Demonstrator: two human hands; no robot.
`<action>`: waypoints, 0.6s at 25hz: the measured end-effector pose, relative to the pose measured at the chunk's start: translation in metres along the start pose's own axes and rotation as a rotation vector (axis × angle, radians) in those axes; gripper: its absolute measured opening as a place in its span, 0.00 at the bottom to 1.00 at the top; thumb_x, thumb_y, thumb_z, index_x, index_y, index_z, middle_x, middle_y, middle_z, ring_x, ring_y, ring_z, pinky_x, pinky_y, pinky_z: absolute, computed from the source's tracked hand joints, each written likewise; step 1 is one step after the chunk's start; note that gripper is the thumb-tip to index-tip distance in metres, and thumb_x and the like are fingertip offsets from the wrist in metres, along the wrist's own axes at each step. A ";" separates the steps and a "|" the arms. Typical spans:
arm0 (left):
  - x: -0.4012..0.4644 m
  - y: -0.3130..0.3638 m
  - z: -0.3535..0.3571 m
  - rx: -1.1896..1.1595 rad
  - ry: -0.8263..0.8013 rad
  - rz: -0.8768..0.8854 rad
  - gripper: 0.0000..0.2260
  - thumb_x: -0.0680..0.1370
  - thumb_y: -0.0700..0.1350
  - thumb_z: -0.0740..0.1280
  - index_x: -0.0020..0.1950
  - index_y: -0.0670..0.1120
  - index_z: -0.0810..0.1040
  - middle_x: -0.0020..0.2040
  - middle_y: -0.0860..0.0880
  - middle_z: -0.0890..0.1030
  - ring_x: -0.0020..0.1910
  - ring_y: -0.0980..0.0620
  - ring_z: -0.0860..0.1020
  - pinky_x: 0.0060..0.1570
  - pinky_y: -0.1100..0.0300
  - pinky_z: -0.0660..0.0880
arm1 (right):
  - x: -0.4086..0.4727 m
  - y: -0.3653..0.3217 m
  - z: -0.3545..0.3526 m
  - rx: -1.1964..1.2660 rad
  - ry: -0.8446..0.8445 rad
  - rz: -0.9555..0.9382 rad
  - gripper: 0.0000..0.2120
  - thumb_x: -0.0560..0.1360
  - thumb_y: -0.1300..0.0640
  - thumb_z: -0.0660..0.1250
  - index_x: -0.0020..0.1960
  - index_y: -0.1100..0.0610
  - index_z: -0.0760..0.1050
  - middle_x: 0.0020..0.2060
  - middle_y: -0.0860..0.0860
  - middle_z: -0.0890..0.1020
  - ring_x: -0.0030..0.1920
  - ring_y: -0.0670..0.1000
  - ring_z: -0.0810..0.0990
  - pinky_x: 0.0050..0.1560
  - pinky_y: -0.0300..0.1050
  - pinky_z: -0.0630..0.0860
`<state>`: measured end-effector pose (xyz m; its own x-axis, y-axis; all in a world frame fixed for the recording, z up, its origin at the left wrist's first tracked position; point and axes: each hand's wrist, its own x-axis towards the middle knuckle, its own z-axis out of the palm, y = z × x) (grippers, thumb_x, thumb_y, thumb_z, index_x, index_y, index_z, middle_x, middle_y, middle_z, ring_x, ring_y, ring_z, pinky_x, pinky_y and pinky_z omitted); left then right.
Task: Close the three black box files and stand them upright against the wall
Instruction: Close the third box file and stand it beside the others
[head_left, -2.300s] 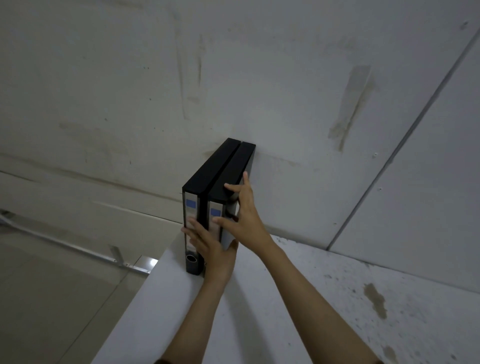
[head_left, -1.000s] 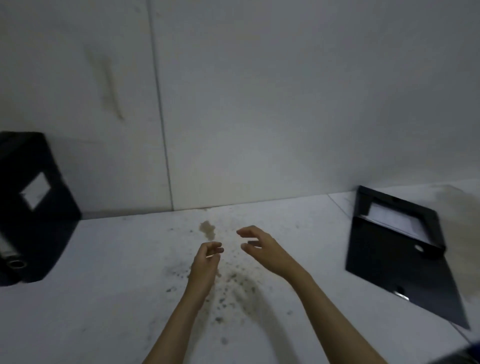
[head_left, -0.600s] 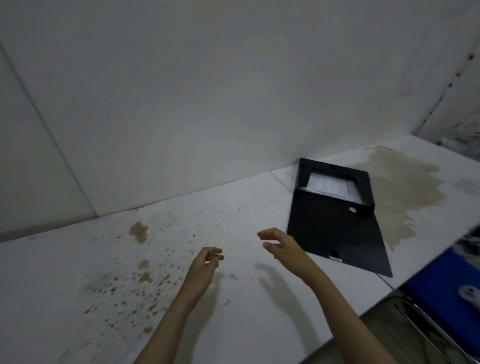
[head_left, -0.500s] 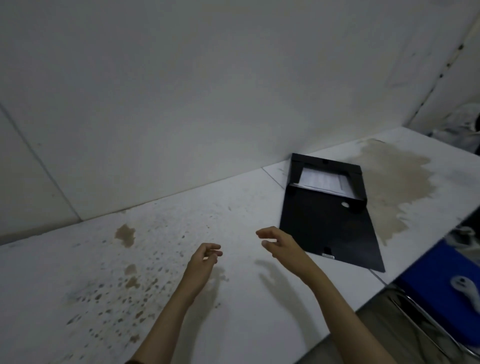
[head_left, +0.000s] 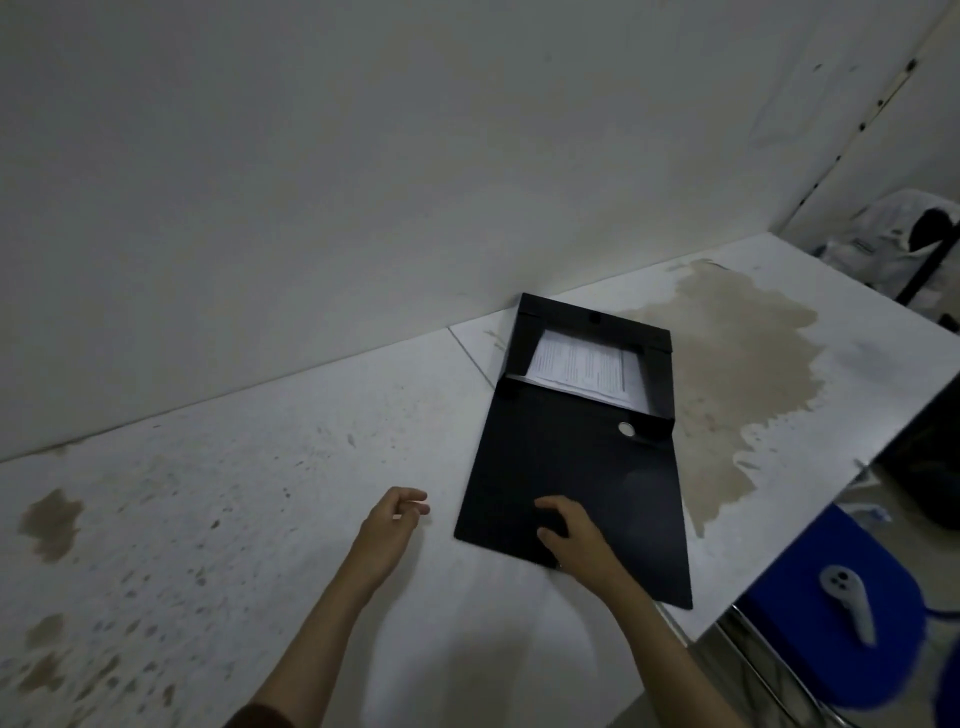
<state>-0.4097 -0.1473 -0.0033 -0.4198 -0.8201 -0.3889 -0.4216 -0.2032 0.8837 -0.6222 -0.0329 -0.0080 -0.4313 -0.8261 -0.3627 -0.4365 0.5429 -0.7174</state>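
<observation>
Box file (head_left: 571, 467), lying flat on the counter (head_left: 260, 467) near the wall (head_left: 363, 156), is left open, its papers (head_left: 579, 366) exposed. The right hand (head_left: 571, 535) is spread on its near edge, gripping nothing; the left hand (head_left: 392, 525) is loosely curled, empty. The flap should be folded over and snapped before lifting.

Dim, flat light throughout. Pale wall (head_left: 363, 182) across the upper frame, scuffed, with a dotted seam at upper right. White desk (head_left: 218, 519) across the lower half, speckled brown at left, with a large tan stain (head_left: 737, 364) right of centre. Blue stool (head_left: 852, 613) at lower right, carrying a grey controller (head_left: 847, 603). White cloth (head_left: 893, 244) bundled at far right.
</observation>
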 end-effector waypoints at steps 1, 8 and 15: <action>0.004 0.001 0.008 0.015 -0.025 -0.011 0.09 0.80 0.42 0.55 0.56 0.49 0.72 0.55 0.50 0.78 0.59 0.48 0.74 0.56 0.57 0.69 | 0.008 0.011 -0.003 -0.084 0.001 0.026 0.18 0.76 0.60 0.63 0.65 0.53 0.67 0.66 0.52 0.67 0.68 0.55 0.65 0.65 0.48 0.66; 0.022 0.008 0.063 0.113 -0.053 -0.111 0.16 0.79 0.41 0.56 0.67 0.46 0.68 0.63 0.49 0.71 0.63 0.51 0.70 0.61 0.58 0.67 | 0.028 0.042 -0.014 -0.499 -0.091 -0.001 0.30 0.72 0.45 0.64 0.70 0.41 0.55 0.76 0.44 0.46 0.75 0.57 0.42 0.72 0.61 0.49; 0.039 0.014 0.097 -0.028 0.241 -0.221 0.13 0.77 0.40 0.58 0.61 0.47 0.73 0.61 0.45 0.77 0.58 0.47 0.75 0.60 0.54 0.72 | 0.033 0.042 -0.023 -0.847 -0.325 -0.100 0.44 0.70 0.35 0.60 0.74 0.48 0.38 0.75 0.56 0.35 0.73 0.67 0.37 0.70 0.66 0.51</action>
<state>-0.5100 -0.1300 -0.0314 -0.1170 -0.8569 -0.5020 -0.4575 -0.4021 0.7931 -0.6732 -0.0338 -0.0367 -0.1723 -0.8074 -0.5642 -0.9491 0.2893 -0.1242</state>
